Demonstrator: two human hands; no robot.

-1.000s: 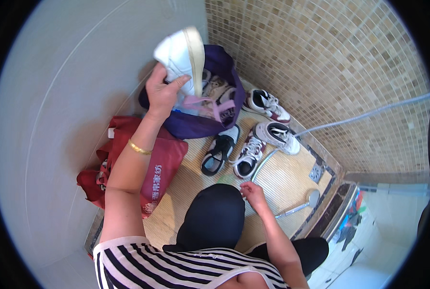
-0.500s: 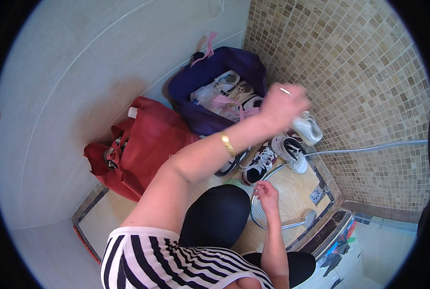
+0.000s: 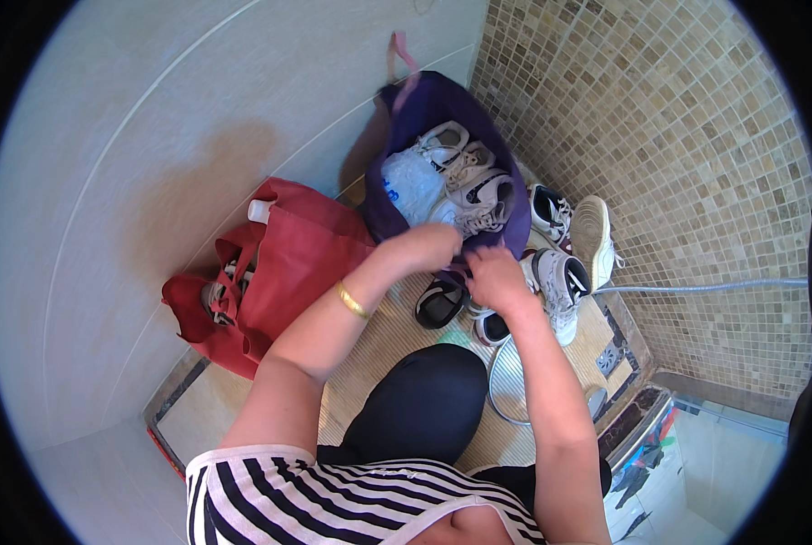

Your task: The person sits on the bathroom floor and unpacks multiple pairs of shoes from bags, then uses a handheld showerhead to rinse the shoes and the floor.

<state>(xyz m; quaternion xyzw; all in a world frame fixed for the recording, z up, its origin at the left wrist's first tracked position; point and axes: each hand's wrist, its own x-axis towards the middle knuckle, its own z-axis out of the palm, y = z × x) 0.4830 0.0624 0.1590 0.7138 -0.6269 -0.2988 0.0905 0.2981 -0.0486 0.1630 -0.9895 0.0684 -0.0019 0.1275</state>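
A purple fabric bag point(image 3: 438, 100) stands wide-mouthed in the corner, several white sneakers point(image 3: 483, 195) and a crumpled clear plastic bag point(image 3: 412, 186) inside it. Both of my hands are at its near rim, side by side. My left hand point(image 3: 435, 245), a gold bracelet on its wrist, curls at the edge with fingers blurred and partly hidden. On the right, my right hand point(image 3: 497, 275) has its fingers closed on the rim. Just below the hands lies a black shoe point(image 3: 439, 304). Close to my right hand is a white and black high-top sneaker point(image 3: 562, 291).
A red bag point(image 3: 310, 254) holding shoes leans at the left wall. Right of the purple bag, a white sneaker point(image 3: 591, 238) shows its sole beside a dark-lined sneaker point(image 3: 549, 213). A shower hose point(image 3: 706, 288) crosses to the mosaic wall. The floor drain point(image 3: 611, 357) lies at right.
My left hand came back from the right side to the purple bag's near rim. My right hand moved up from the hose to the rim. The bag's mouth has turned and shows more shoes.
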